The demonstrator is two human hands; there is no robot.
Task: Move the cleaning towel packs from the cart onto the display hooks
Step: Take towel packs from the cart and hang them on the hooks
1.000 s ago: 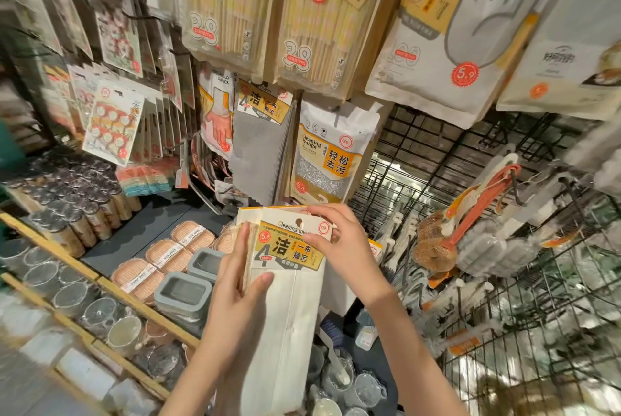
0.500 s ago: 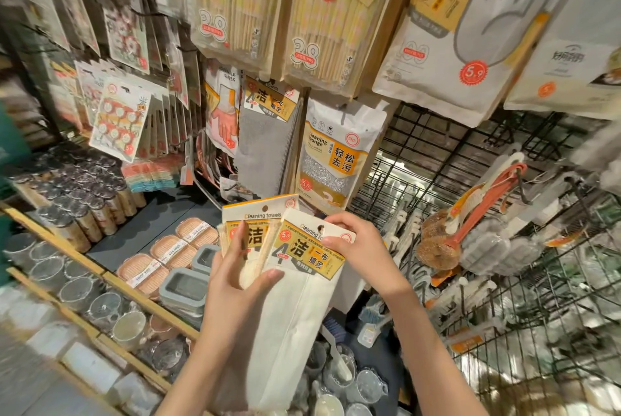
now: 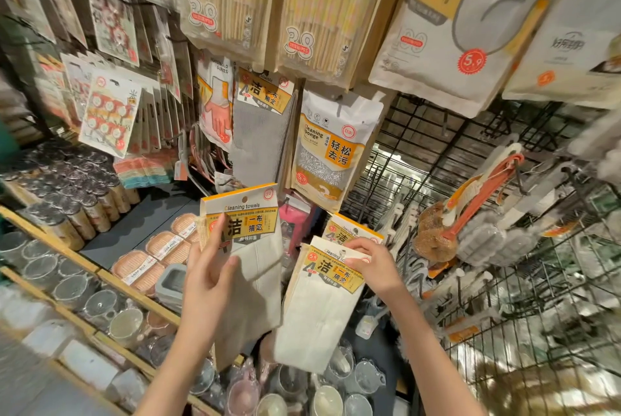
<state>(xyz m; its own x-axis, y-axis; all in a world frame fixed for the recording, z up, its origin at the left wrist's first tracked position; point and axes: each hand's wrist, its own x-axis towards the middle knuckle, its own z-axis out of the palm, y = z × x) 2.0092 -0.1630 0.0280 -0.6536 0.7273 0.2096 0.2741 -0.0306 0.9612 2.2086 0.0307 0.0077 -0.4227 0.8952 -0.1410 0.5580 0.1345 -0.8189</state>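
Head view shows a wire display rack (image 3: 447,160) hung with packaged goods, a grey cleaning towel pack (image 3: 260,133) already on it. Below, the left hand (image 3: 210,273) holds one white cleaning towel pack (image 3: 250,261); the right hand (image 3: 376,264) pinches the header of a second white pack (image 3: 319,315), beside the first.

Black wire grid wall (image 3: 447,153) (packed with hanging goods), wooden-edged shelves (image 3: 111,284) of glassware below.
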